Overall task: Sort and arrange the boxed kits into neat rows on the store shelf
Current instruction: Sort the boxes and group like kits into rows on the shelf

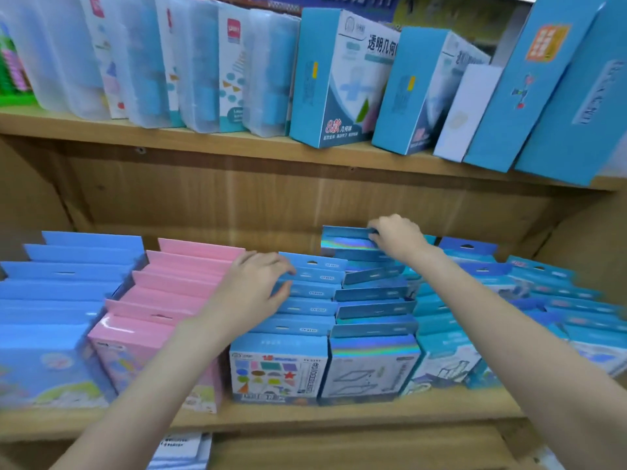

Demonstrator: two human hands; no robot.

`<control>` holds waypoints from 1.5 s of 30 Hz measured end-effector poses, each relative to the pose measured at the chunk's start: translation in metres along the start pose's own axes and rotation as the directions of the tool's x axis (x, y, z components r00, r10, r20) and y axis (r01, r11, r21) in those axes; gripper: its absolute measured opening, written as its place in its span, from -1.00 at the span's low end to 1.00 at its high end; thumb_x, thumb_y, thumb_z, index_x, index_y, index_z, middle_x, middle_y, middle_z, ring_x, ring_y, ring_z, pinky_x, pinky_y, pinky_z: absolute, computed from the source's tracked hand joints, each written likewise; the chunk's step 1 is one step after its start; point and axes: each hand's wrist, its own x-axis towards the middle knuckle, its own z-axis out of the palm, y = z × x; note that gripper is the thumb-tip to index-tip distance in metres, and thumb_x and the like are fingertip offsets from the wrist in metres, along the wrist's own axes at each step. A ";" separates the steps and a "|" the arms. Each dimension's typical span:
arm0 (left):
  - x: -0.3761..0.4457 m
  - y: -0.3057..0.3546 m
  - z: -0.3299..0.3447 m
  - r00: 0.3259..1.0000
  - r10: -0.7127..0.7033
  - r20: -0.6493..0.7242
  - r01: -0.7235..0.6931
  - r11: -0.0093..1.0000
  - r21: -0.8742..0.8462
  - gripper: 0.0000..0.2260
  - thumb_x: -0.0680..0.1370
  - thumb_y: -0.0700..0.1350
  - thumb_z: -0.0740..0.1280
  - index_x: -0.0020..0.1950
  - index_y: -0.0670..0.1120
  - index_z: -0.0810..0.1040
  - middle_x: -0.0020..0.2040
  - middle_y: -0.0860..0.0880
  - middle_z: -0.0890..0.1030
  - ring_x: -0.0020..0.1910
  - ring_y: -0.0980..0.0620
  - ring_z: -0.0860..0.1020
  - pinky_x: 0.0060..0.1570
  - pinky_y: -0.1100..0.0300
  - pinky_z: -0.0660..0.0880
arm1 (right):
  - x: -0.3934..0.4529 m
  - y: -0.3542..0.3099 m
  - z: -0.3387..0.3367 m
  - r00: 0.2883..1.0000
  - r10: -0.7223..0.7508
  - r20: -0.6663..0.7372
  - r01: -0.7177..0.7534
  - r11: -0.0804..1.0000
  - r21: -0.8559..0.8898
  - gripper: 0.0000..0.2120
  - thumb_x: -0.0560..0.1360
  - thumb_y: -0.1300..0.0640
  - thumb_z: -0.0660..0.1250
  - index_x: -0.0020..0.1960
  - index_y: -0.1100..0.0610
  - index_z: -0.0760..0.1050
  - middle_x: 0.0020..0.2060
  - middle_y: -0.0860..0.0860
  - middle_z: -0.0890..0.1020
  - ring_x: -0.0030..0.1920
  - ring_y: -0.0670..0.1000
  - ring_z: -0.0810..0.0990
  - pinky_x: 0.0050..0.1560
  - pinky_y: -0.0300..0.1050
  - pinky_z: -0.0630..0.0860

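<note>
Boxed kits stand in rows front to back on the lower wooden shelf (339, 413). My right hand (397, 235) grips the top edge of a holographic blue kit (346, 240), raised at the back of the holographic row (371, 364). My left hand (251, 290) rests with fingers spread on the hang tabs of the blue shape-kit row (278, 368); its thumb and fingers touch the tabs near the middle of that row. Pink kits (159, 300) stand in the row left of my left hand.
Light blue boxes (61, 293) fill the far left row and more blue kits (529, 300) crowd the right. The upper shelf (237, 144) carries clear plastic cases (142, 62) and leaning blue boxes (332, 79). White packets (183, 449) lie below the lower shelf.
</note>
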 end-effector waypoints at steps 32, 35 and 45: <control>0.047 0.083 0.045 0.997 -0.032 -0.063 0.031 0.999 -0.017 -0.70 0.47 -0.03 0.12 -0.02 -0.07 0.60 -0.02 0.00 0.62 -0.04 -0.11 0.55 0.07 0.00 0.31 | -0.086 0.169 0.014 0.938 0.346 0.016 -0.346 0.933 0.098 -0.74 0.53 0.30 0.19 0.17 0.14 0.51 0.12 0.14 0.60 0.19 0.20 0.47 0.24 0.08 0.30; 0.040 0.074 0.035 0.989 -0.033 -0.143 0.032 0.999 -0.007 -0.63 0.46 0.03 0.04 -0.03 -0.06 0.59 -0.03 0.01 0.62 -0.06 -0.11 0.56 0.07 0.00 0.31 | -0.084 0.151 0.001 0.968 0.247 -0.041 -0.226 0.933 0.280 -0.79 0.52 0.30 0.20 0.11 0.18 0.52 0.05 0.12 0.62 0.14 0.15 0.52 0.21 0.03 0.40; -0.041 -0.018 -0.046 0.933 -0.211 -0.293 0.229 0.973 0.029 -0.59 0.44 0.00 0.04 0.19 -0.09 0.47 0.00 0.00 0.63 -0.02 -0.01 0.59 0.20 0.03 0.19 | -0.047 -0.050 -0.045 0.965 -0.141 -0.222 0.249 0.765 0.594 -0.81 0.48 0.30 0.27 0.08 0.18 0.54 -0.02 0.08 0.65 -0.01 0.04 0.59 0.06 -0.29 0.40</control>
